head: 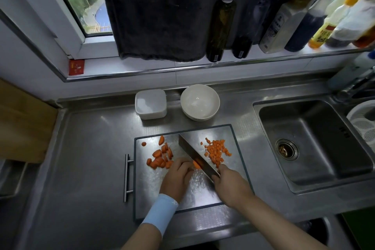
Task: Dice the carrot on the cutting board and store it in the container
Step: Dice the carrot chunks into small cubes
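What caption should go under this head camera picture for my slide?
Dicing time: the left hand steadies a carrot piece while the right hand cuts it with a knife on the cutting board.

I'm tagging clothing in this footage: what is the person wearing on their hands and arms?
No gloves on either hand. A light blue fabric cuff wraps the wrist behind the left hand; the arm beyond it is bare. The right hand and forearm wear nothing.
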Demonstrator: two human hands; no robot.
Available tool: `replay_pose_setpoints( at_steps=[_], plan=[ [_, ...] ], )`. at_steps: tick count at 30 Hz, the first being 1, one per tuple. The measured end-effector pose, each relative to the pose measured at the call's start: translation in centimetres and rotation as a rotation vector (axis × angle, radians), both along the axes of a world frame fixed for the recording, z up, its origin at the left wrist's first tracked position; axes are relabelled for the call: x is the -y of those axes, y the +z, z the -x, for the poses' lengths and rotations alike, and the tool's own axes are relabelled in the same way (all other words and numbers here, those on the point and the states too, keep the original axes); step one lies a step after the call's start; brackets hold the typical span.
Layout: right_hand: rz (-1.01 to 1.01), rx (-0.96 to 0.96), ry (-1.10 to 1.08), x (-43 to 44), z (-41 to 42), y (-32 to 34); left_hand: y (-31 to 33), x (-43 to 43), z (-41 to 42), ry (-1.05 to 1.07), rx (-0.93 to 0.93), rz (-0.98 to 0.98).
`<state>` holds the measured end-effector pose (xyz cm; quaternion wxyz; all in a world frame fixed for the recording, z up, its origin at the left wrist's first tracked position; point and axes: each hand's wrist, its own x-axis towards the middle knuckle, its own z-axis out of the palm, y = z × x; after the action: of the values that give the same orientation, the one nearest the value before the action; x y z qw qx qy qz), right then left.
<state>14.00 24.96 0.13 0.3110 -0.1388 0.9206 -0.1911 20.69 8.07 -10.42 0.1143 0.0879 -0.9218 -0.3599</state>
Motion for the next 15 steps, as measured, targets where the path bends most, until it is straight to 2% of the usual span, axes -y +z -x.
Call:
replay_pose_setpoints(
  at_steps=[8, 15],
  plan=[
    [-0.024, 0.006, 0.003, 0.4, -0.3, 0.0, -0.8, -0.7, 0.5, -0.016, -0.1, 0.041],
    [-0.055, -0.08, 0.031, 0.4, -0.6, 0.9, -1.2, -0.3, 1.2, -0.087, -0.178, 0.105]
  ],
)
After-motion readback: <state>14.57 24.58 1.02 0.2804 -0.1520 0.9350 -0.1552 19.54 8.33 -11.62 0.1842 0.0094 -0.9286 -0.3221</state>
